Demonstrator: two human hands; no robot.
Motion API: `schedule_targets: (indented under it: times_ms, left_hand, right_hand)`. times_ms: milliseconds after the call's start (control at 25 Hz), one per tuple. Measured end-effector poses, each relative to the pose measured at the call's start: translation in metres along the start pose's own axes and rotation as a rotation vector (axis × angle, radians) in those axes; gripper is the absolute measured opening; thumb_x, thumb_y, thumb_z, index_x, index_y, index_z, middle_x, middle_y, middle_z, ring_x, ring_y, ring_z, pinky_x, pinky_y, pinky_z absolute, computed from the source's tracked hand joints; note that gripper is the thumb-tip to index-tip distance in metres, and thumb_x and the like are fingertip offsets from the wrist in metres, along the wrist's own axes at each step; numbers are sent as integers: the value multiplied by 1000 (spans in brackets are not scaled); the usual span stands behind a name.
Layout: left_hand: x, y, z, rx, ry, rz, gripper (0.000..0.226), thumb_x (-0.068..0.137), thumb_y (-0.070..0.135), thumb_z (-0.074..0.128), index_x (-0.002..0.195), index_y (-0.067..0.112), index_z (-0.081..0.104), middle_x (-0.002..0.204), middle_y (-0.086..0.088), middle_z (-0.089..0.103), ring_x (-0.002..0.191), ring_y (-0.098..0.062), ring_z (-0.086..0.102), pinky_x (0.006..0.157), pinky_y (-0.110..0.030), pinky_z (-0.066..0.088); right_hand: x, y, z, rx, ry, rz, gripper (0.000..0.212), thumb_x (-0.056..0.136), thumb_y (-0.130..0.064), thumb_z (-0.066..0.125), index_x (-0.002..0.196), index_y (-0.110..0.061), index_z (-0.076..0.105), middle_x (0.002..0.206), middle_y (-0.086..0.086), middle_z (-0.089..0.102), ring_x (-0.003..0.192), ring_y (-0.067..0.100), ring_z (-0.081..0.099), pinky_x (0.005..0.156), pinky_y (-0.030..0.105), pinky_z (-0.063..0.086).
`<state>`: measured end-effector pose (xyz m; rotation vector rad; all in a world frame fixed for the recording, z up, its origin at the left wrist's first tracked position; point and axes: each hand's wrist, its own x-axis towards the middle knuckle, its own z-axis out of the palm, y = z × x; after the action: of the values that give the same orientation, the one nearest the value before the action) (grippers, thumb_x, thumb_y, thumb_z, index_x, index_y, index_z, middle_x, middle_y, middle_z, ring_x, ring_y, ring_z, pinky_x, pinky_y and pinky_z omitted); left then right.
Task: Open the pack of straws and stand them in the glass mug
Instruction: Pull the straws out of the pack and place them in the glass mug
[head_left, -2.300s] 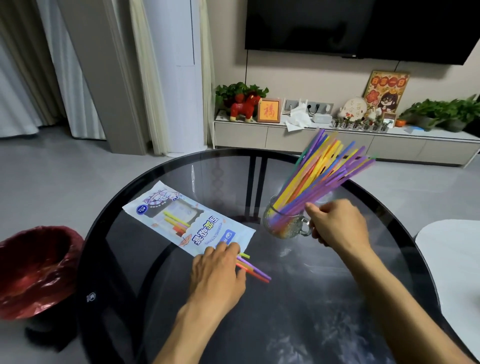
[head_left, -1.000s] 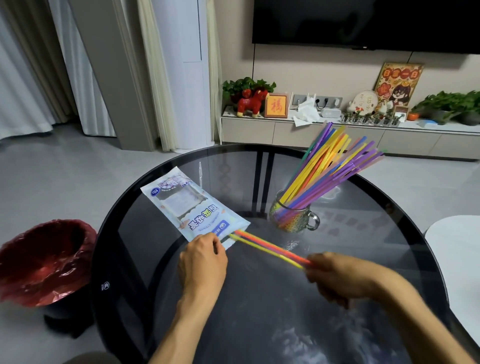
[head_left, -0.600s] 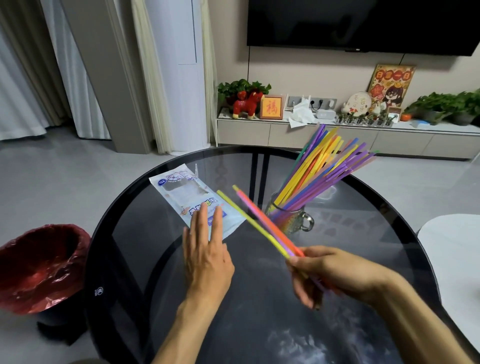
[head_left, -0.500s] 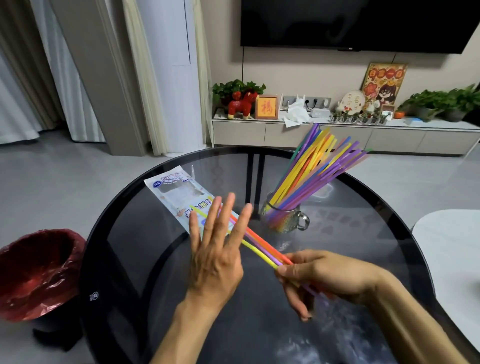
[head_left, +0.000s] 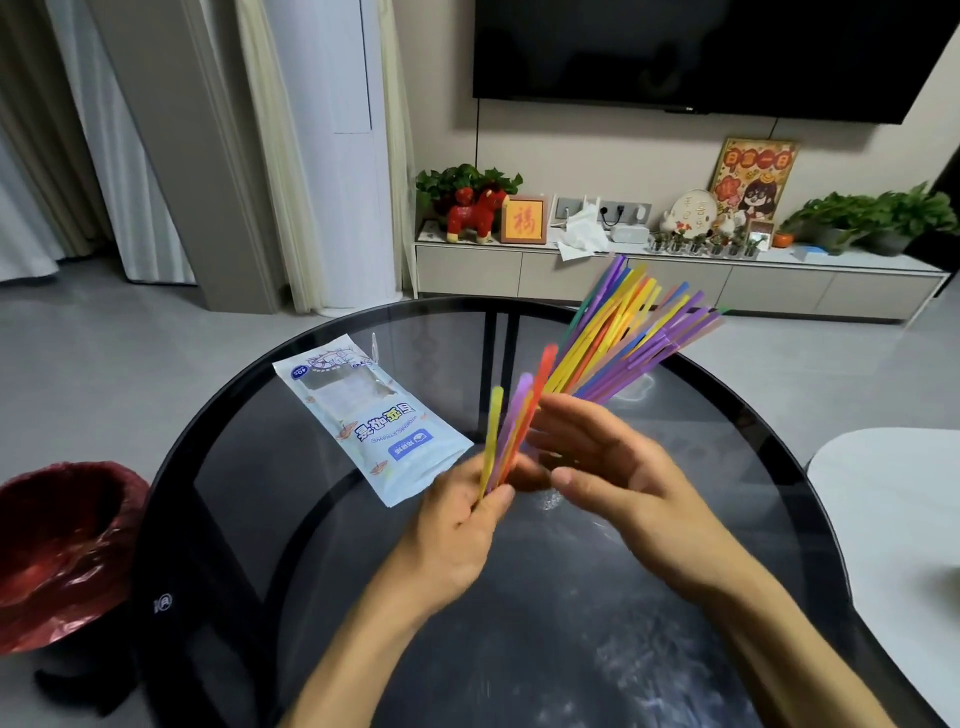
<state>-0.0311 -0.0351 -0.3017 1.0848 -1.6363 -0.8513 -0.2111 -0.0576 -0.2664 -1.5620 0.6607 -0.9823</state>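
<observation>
A small bundle of loose straws (head_left: 511, 426), yellow, purple and orange, stands nearly upright above the table, its lower ends pinched in my left hand (head_left: 457, 525). My right hand (head_left: 618, 473) is just to the right of the bundle, fingers stretched out flat and apart beside it. Behind my right hand, many coloured straws (head_left: 628, 332) fan up to the right; the glass mug that holds them is hidden by the hand. The opened white and blue straw pack (head_left: 369, 415) lies flat on the table, left of my hands.
The round dark glass table (head_left: 208, 431) has a black rim. A bin with a red liner (head_left: 52, 545) stands on the floor at the left. A white table (head_left: 898, 519) sits close on the right. A TV cabinet lines the far wall.
My right hand pulled the last straws out of the pack and lifted them. My left hand left the pack, rose and took hold of them; my right hand's fingers have spread.
</observation>
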Motion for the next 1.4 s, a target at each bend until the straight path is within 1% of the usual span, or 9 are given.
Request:
schedule_targets:
  times_ms: [80,160,280,600,800,920,1040,1200,1400]
  left_hand:
    - [-5,-14,4,46,-110,-119,39,83,4,49,91,33,73,95,25,73,93,8,64,84,-18,48]
    - [-7,-18,6,-36,-124,-195,34,72,6,49,85,22,76,88,14,76,86,3,66,79,-20,52]
    - [-4,-10,6,-173,-163,-186,31,62,-1,45,67,8,75,66,4,73,70,-5,68,65,-15,48]
    - [-3,3,12,-192,-89,-249,40,70,9,34,47,18,66,48,-2,67,47,-21,59,46,-22,44]
    - [-2,3,6,-110,-136,-313,46,79,0,40,49,20,68,52,1,69,50,-13,64,48,-20,46]
    - [-1,-4,7,-76,0,-367,35,68,11,45,77,27,75,79,4,76,80,-11,72,70,-28,57]
    - [0,-10,-3,-138,288,-414,40,79,-2,53,104,24,71,102,6,73,99,-6,66,88,-24,51]
    - [2,-9,-9,-165,398,-469,33,85,-6,56,98,19,74,96,5,75,89,0,67,79,-20,47]
    - [-2,-17,0,-184,352,-451,35,84,-8,55,90,21,74,92,2,76,93,-13,70,78,-23,48]
  right_hand:
    - [-4,2,9,-110,-101,-29,54,92,1,56,142,-16,44,137,0,61,123,13,58,92,24,50]
    - [-4,-2,14,-213,-141,-74,42,94,-1,56,135,-13,54,115,-2,71,93,5,65,76,21,50]
    - [-5,-6,20,-316,-179,-111,23,95,-9,59,117,-11,66,82,18,67,59,31,56,56,48,50]
    - [4,7,32,-404,5,-196,12,91,-20,66,96,-10,71,78,20,75,62,40,70,54,52,54]
    - [5,11,35,-433,59,-203,7,88,-16,71,89,-9,73,63,9,70,45,13,60,45,38,52]
    - [10,14,27,-383,211,-200,5,85,-5,71,80,-4,71,65,21,65,56,11,56,53,42,52]
    - [33,3,-4,-176,576,-209,3,83,-8,74,81,-6,74,80,28,70,72,18,61,69,52,56]
    - [77,-8,-47,-155,928,-248,13,86,-17,72,73,-14,73,71,10,67,67,18,57,67,51,58]
    - [110,22,-49,-382,967,-144,31,77,-34,68,72,-3,63,62,20,62,54,21,50,56,51,54]
